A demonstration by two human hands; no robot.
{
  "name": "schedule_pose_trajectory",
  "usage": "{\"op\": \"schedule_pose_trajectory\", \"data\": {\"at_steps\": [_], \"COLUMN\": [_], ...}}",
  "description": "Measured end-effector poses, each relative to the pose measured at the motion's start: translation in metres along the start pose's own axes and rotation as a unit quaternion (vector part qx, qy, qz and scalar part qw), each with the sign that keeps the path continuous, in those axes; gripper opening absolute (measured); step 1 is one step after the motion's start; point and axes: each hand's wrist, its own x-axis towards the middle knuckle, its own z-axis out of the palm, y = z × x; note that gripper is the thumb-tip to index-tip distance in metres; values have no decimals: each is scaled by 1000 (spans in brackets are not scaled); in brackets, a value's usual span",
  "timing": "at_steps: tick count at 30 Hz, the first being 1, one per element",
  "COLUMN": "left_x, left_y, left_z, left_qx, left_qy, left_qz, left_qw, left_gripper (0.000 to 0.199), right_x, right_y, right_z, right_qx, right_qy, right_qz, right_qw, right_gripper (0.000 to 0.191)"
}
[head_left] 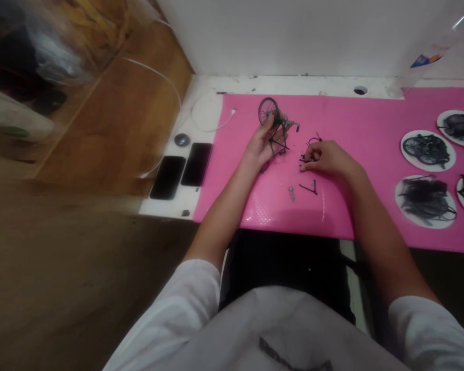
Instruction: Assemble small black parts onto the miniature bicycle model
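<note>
In my left hand (262,143) I hold a partly built miniature bicycle (280,136), raised over the pink mat. Its spoked wheel (268,111) points up and away from me, and the bare frame hangs toward my palm. My right hand (322,157) is closed in a pinch low over the mat, by some small dark parts (314,139); what sits between its fingertips is too small to make out. Nearer to me on the mat lie a thin black forked piece (310,187) and a small clear or silvery piece (291,194).
The pink mat (251,206) covers most of the white table. At the right, several white plates (428,167) hold black bicycle parts. Two dark phones (196,164) lie on the left beside a round dark object (182,139) and a white cable (212,130). A white wall rises behind.
</note>
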Motion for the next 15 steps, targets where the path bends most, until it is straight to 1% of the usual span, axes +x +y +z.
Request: {"op": "schedule_pose_trajectory", "data": {"at_steps": [2,4,7,10,12,15], "left_x": [3,9,16,22,23,22], "left_y": [0,-1,-4,-9,-12,-13], "left_z": [-1,-2,-5,-12,-15,-16], "left_qx": [-10,-17,-10,9,20,34], "left_qy": [7,15,25,22,14,2], "left_qz": [4,12,20,25,28,29], "left_qw": [1000,1000,999,999,999,999], "left_gripper": [38,41,46,51,49,35], "right_x": [1,1,-1,-2,-1,2], "right_y": [1,0,-2,-3,-2,0], "right_z": [1,1,2,5,7,10], "right_qx": [-3,-1,-14,-39,-35,-24], "right_qy": [34,50,22,2,3,-3], "right_qz": [-11,-18,-18,-16,-22,-33], "right_qw": [999,999,1000,999,999,999], "right_gripper": [40,37,35,27,21,21]}}
